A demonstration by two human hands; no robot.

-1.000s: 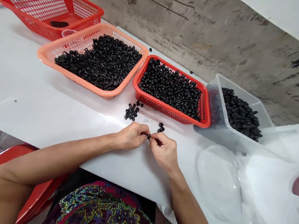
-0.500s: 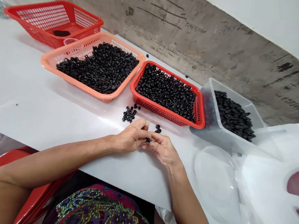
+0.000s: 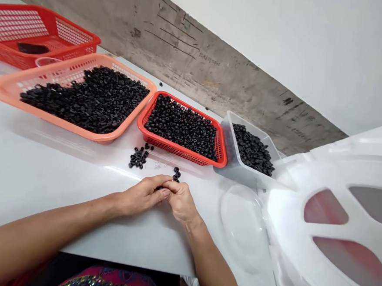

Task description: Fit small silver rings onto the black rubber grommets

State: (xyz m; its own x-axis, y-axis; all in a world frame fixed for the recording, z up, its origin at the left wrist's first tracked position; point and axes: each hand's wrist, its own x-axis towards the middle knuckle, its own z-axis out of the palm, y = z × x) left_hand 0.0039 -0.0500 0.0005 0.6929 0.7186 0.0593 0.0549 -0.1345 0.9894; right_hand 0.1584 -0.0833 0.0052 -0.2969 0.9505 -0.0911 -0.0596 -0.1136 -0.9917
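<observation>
Small black plastic piece (image 3: pixel 158 188), pinched in the closed grip of left hand (image 3: pixel 140 196) and right hand (image 3: pixel 181 200), now overlapping.

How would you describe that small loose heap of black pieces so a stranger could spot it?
On the white table, find the small red basket of black rings. The heap lies just off its near left corner. Unlike most pieces it has no container, and it outsizes the tiny stack by the right hand.
</observation>
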